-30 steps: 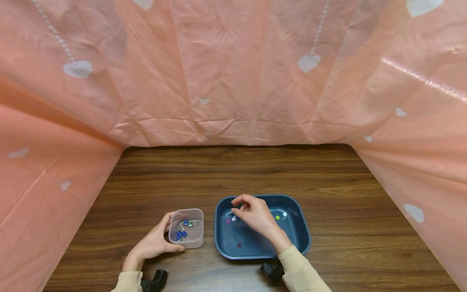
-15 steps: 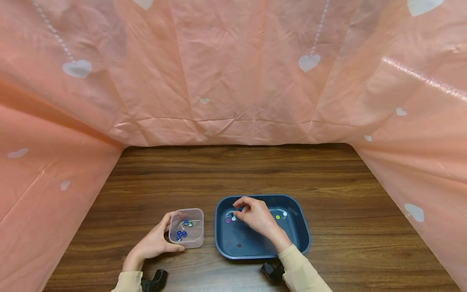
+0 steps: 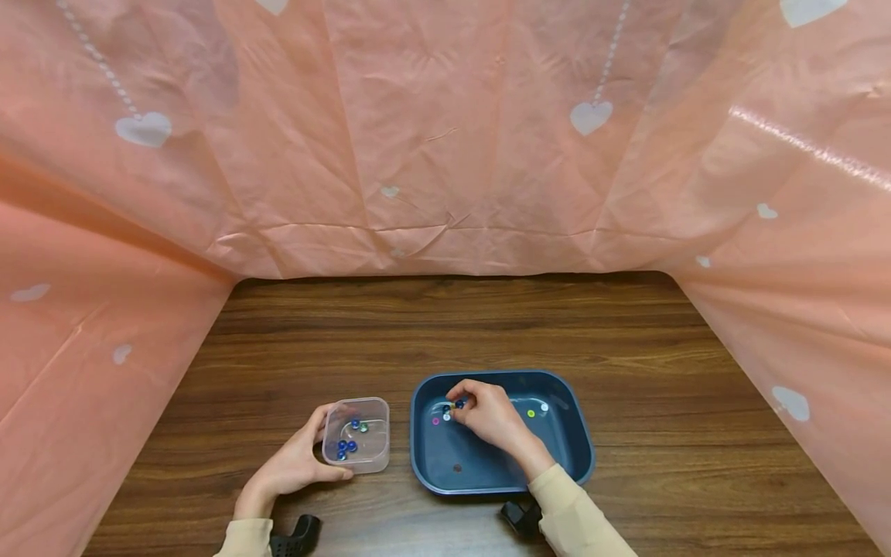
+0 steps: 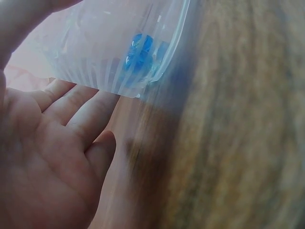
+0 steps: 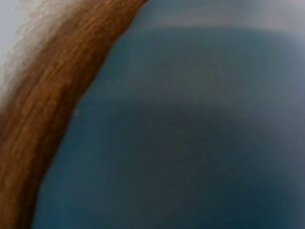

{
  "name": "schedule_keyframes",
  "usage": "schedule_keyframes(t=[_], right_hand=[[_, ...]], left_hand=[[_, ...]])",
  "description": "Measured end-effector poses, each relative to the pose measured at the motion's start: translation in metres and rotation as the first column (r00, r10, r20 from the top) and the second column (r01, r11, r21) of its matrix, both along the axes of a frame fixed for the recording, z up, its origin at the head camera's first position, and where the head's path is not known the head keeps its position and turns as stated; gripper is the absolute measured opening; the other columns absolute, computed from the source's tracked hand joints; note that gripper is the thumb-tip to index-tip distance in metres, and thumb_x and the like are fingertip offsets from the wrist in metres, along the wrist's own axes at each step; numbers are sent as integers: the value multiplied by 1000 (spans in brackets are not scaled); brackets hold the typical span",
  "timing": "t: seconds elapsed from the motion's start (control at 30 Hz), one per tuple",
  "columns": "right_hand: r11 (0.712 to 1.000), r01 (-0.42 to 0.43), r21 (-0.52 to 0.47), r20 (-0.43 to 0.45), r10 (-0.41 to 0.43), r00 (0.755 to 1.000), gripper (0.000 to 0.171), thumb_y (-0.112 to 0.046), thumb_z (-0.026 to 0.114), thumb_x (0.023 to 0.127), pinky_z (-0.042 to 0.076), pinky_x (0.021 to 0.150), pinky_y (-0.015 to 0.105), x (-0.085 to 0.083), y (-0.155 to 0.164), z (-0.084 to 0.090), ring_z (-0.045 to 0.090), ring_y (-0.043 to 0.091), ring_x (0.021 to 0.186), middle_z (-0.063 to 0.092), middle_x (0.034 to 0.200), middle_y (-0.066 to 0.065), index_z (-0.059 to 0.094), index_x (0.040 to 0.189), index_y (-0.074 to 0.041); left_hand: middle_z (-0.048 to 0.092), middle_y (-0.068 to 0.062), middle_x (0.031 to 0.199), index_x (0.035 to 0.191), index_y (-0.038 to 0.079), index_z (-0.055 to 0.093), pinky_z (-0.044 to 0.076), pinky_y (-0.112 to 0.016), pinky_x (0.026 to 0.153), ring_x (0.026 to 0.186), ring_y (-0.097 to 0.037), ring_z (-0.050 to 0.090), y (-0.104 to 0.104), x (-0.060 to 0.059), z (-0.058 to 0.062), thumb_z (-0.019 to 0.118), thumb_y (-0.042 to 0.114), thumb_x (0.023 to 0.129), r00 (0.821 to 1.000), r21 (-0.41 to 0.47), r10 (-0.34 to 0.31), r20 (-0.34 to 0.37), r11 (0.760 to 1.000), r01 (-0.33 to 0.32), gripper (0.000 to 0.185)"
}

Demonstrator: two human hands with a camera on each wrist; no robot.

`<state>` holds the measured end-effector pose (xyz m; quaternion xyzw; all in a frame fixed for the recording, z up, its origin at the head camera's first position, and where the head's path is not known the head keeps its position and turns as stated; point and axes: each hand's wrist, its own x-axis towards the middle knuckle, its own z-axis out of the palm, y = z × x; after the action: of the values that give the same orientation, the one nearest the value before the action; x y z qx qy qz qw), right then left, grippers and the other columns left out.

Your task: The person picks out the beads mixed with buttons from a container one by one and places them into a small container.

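My left hand (image 3: 298,458) holds a small clear plastic box (image 3: 376,456) by its left side, thumb at the front, fingers behind. Inside lie several blue glass beads (image 3: 351,445) and a green one (image 3: 363,427). In the left wrist view, blue beads (image 4: 138,52) show through the box's ribbed wall. My right hand (image 3: 493,418) reaches down into a dark blue tray (image 3: 501,483), index finger and thumb bent and apart. A dark blue bead (image 3: 459,404) shows in the gap between them. Another dark bead (image 3: 446,409) is just left of the fingertips. The right wrist view is blurred and shows no fingers.
Small flat rings lie in the tray: pink (image 3: 435,421), white (image 3: 447,417), yellow-green (image 3: 531,413) and another white (image 3: 544,407). A brown disc (image 3: 457,468) lies near its front. Pink cloth (image 3: 445,155) surrounds the wooden table (image 3: 313,340).
The right hand has lowered slightly into the tray, its thumb and index finger spreading a little around the dark blue bead. The left hand and the box stay put.
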<state>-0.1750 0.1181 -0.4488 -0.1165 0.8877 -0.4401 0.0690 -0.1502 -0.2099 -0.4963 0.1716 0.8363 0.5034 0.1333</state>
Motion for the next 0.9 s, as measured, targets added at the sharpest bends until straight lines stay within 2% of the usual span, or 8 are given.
schedule_keyframes(t=[0.1,0.27,0.43,0.67,0.9], right_hand=[[1000,-1,1,11,1,1000,17,-3,70,87,42,54,26,0,0,0,51,12,61,60,70,0,69,103,-2],[1000,-17,13,17,17,1000,17,-5,70,87,42,55,26,0,1,-2,52,10,61,62,72,1,69,103,-2],[1000,-18,25,13,18,1000,16,-5,71,86,42,54,25,0,1,-4,51,10,60,61,71,1,70,102,-3],[999,-29,40,1,29,1000,16,-4,71,85,42,54,25,-2,1,-7,51,10,61,62,72,1,70,101,-2],[997,-33,68,-30,35,999,16,-3,72,84,41,54,25,-3,1,-9,51,10,60,61,73,0,70,100,-2]], left_hand=[[47,-16,143,143,12,34,38,-46,98,127,-37,51,0,0,0,89,23,70,1000,3,-1,2,1000,1,92],[48,-15,144,144,13,34,39,-37,97,127,-36,51,0,0,0,89,24,71,1000,3,-3,-3,1000,3,92],[48,-15,144,144,13,34,39,-44,97,126,-36,51,0,0,0,89,23,70,1000,-3,2,0,1000,-2,92],[48,-16,143,144,14,34,40,-36,96,126,-36,52,0,1,0,89,23,70,1000,-1,8,7,1000,-8,93],[48,-17,143,145,13,32,40,-42,96,126,-36,52,0,0,1,89,23,71,1000,-6,5,17,1000,-5,94]])
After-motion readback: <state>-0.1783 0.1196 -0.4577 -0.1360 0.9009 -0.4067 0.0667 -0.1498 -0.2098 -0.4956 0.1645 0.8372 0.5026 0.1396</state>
